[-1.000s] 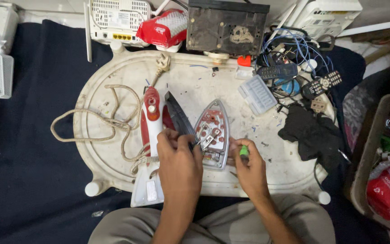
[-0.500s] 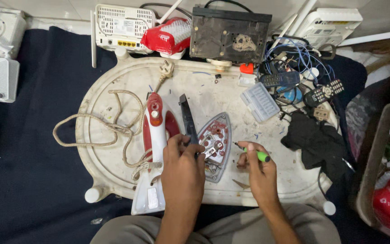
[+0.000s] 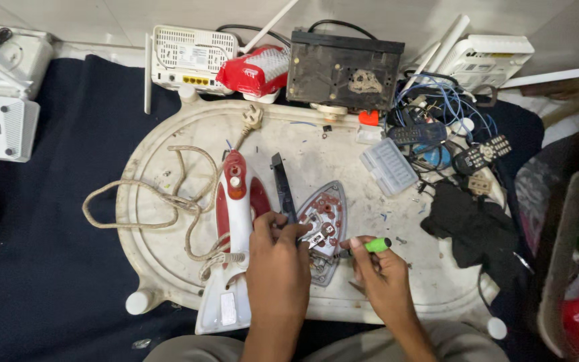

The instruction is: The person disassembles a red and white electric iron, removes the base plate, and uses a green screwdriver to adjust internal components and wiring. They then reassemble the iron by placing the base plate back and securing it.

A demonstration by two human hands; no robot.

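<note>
- The red and white iron body (image 3: 234,221) lies on the white tabletop (image 3: 169,281), its braided cord (image 3: 135,201) looping off left; it looks stiff and hefty, best lifted by the handle.
- The left hand (image 3: 277,265) has its grip closed, pinching a part on the soleplate (image 3: 323,228), just right of the iron body.
- The soleplate, a grey teardrop with red fittings and exposed metal parts, seems rigid, heavy and sharp-edged; take it by the rim.
- The right hand (image 3: 383,278) has its grip curled shut around a green-handled screwdriver (image 3: 370,246), light and easy to twist.
</note>
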